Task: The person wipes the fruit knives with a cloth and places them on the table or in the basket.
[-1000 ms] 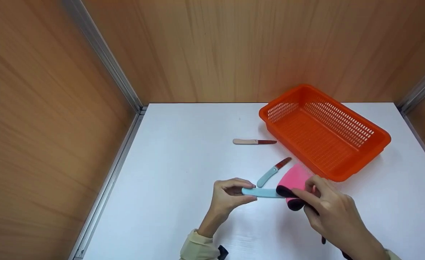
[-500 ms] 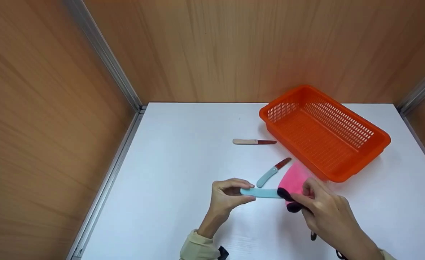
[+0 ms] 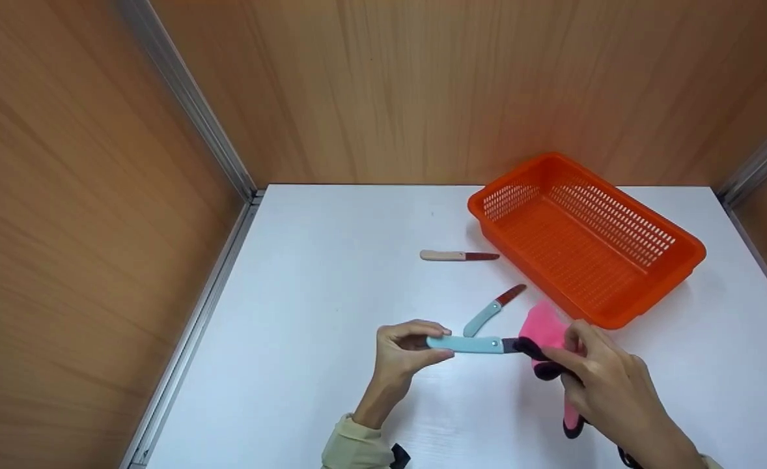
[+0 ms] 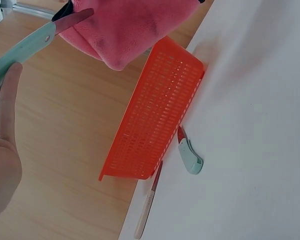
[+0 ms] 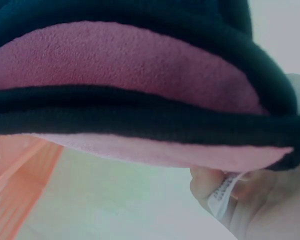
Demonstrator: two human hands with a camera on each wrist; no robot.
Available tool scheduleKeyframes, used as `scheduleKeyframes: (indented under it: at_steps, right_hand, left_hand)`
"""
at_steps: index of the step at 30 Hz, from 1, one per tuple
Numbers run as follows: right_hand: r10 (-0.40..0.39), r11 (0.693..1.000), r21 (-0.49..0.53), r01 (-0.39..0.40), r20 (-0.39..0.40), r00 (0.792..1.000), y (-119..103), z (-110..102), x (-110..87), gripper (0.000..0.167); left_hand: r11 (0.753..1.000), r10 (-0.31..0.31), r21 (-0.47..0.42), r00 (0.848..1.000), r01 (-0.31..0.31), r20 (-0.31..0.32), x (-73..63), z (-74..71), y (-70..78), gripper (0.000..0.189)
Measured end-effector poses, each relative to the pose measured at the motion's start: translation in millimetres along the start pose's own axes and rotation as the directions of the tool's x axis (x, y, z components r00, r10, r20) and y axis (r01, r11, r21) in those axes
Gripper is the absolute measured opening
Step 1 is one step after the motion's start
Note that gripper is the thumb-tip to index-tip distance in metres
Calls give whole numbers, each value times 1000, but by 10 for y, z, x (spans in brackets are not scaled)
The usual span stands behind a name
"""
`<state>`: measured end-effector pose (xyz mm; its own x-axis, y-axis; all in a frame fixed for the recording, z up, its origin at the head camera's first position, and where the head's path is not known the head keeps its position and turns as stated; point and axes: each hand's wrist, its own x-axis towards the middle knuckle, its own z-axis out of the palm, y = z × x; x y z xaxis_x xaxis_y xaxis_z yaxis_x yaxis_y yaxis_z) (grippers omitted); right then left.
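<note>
Above the table, my left hand (image 3: pixel 403 358) pinches the handle end of a light-blue paring knife (image 3: pixel 471 344) between thumb and fingers. A pink cloth (image 3: pixel 543 326) with black edging is in my right hand (image 3: pixel 611 381), pinched over the knife's blade. The dark base of the blade shows between handle and cloth; from the head, the tip is hidden. In the left wrist view, the reddish blade (image 4: pixel 72 21) lies against the cloth (image 4: pixel 135 30). Folds of the cloth (image 5: pixel 115 60) fill most of the right wrist view, a white label (image 5: pixel 222 197) hanging by the fingers.
An orange perforated basket (image 3: pixel 592 244) stands angled at the back right. Left of it lies a beige-handled knife (image 3: pixel 445 256) with a reddish blade. Another light-blue knife (image 3: pixel 484 318) lies just behind the held one. Wooden panels (image 3: pixel 422 91) enclose the white table.
The cloth and right hand have slid right along the knife, uncovering the handle's rivet and the blade's base. My left hand has shifted slightly left with the knife.
</note>
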<state>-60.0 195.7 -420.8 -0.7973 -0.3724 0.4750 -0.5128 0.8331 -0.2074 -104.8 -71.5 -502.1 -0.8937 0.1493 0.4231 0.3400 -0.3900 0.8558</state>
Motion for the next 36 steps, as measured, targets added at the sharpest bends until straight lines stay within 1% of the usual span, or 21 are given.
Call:
scheduleKeyframes:
  at_steps: [5,13,18,21,24,29,32,36]
  right_hand:
    - [25,1000,-6,-25,-15,1000,76,-26,-27,32]
    - [95,995,0,-95,-9,995,192,-66,-93,30]
    - [119,993,8,-119,-2,993,239,-69,-125,31]
    - [130,991,14,-130,1,991,256,-72,-143,31]
    - [136,990,20,-136,2,991,266,-78,-160,31]
    - [140,990,31,-141,27,990,263,-90,-175,30]
    - [131,991,35,-132,31,991,263,-88,-181,29]
    - [125,992,30,-126,33,992,267,-82,-192,28]
  left_hand:
    - [999,-40,9,999,41,-21,14,-29,-7,25]
    - [993,-111,34,993,113,-46,51,-82,-57,29]
    - [992,-117,47,992,119,-47,77,-92,-96,31]
    - [991,-117,51,991,121,-65,105,-102,-107,31]
    - [989,-126,68,987,132,-96,155,-113,-110,31]
    - [985,-131,91,981,145,-146,274,-98,-127,31]
    - [984,-130,102,978,147,-162,343,-77,-148,31]
    - [984,-138,88,974,155,-177,445,-51,-190,32]
